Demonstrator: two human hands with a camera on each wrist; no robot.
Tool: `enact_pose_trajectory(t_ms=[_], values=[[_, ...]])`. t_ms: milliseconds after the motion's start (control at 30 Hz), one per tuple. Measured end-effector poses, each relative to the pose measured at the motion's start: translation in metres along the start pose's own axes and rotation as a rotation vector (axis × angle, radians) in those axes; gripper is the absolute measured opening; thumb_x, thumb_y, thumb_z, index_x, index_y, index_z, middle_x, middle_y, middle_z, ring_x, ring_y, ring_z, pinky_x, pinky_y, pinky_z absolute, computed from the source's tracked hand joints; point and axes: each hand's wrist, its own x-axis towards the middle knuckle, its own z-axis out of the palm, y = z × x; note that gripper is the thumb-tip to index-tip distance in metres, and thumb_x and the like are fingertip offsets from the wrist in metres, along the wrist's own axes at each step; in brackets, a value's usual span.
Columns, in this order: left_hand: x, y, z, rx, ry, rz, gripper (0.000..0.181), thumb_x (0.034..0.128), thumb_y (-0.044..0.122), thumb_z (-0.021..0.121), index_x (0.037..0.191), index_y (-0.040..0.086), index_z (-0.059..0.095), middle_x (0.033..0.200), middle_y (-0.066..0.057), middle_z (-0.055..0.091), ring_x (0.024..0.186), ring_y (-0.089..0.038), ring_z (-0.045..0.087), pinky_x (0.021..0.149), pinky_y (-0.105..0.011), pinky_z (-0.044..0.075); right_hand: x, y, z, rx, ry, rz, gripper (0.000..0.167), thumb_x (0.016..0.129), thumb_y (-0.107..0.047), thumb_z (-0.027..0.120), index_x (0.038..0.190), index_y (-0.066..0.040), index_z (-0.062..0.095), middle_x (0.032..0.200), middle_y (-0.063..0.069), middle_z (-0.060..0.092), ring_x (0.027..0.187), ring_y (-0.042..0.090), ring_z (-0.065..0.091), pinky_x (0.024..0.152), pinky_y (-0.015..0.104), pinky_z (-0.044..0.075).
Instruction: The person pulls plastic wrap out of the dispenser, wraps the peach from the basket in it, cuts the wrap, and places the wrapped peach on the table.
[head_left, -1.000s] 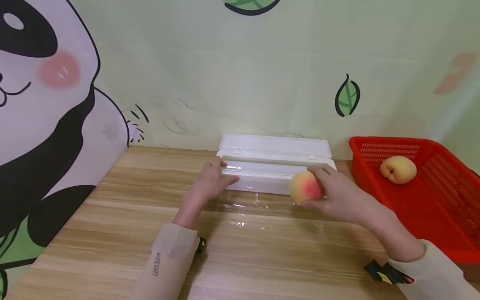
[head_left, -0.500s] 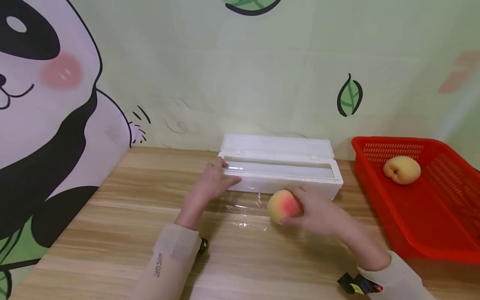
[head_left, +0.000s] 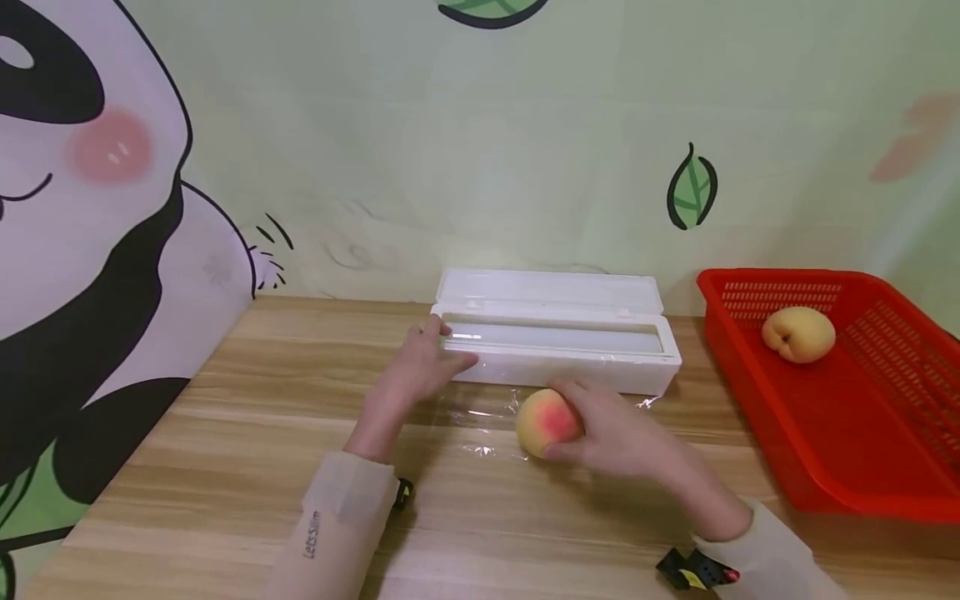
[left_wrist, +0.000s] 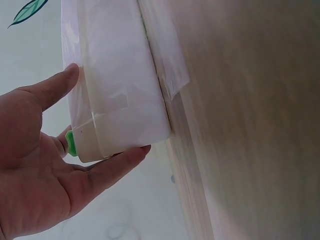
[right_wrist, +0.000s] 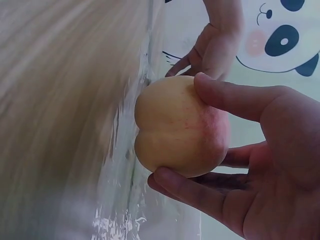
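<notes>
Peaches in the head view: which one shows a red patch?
The held peach, in the right hand; the other peach, in the red basket, looks plain yellow.

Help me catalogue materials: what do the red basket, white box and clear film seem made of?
Red basket: probably moulded plastic, slightly shiny; perforated walls.
White box: likely smooth plastic; rounded corners.
Clear film: apparently glossy plastic; transparent, with bright glints.

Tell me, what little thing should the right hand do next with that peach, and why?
I'd probably set the peach down on the clear plastic wrap: the right hand holds it over that spread sheet, while the left hand grips the white dispenser box.
</notes>
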Motion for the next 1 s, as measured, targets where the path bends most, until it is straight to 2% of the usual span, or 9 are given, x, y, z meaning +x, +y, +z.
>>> enact_pose_trajectory(t_ms=[267,367,600,800,1000], values=[[-0.003,0.000,-0.001,-0.007,-0.020,-0.006,0.067,0.0964,0.051,0.068,0.141,0.007,0.044,0.135,-0.025,0.045,0.111,-0.039,0.056,0.094,-0.054,0.050,0.002,0.001,0.007,0.023,0.005,-0.012,0.072,0.083,-0.028,0.087,0.142,-0.001,0.054,0.126,0.007,0.062,0.115,0.025,0.059,0.101,0.047,0.048],[-0.004,0.000,-0.003,-0.013,-0.043,-0.001,0.068,0.0969,0.052,0.067,0.143,0.008,0.042,0.135,-0.025,0.045,0.112,-0.040,0.056,0.095,-0.055,0.050,0.002,0.003,0.008,0.025,0.018,-0.017,0.066,0.084,-0.029,0.086,0.137,-0.003,0.056,0.119,0.004,0.063,0.108,0.022,0.060,0.096,0.045,0.050],[-0.008,0.000,-0.011,-0.049,-0.085,0.023,0.069,0.0980,0.050,0.065,0.145,0.007,0.041,0.141,-0.028,0.044,0.124,-0.043,0.052,0.103,-0.058,0.045,0.003,0.004,0.009,0.049,0.021,0.036,0.051,0.085,-0.037,0.085,0.123,-0.012,0.061,0.099,-0.005,0.064,0.089,0.013,0.060,0.082,0.037,0.053],[-0.008,0.002,-0.012,-0.019,-0.050,0.035,0.069,0.0979,0.050,0.065,0.145,0.005,0.043,0.146,-0.028,0.038,0.127,-0.043,0.049,0.104,-0.058,0.044,0.004,-0.001,0.010,0.057,0.008,0.088,0.049,0.084,-0.045,0.084,0.114,-0.013,0.063,0.088,-0.008,0.063,0.078,0.011,0.059,0.072,0.033,0.052],[-0.009,0.007,-0.012,-0.011,0.020,0.097,0.067,0.0980,0.044,0.068,0.146,0.004,0.044,0.153,-0.028,0.030,0.138,-0.041,0.034,0.108,-0.058,0.039,0.003,-0.002,0.011,0.033,0.030,0.118,0.051,0.084,-0.046,0.084,0.114,-0.010,0.063,0.089,-0.006,0.064,0.079,0.012,0.060,0.073,0.035,0.053]])
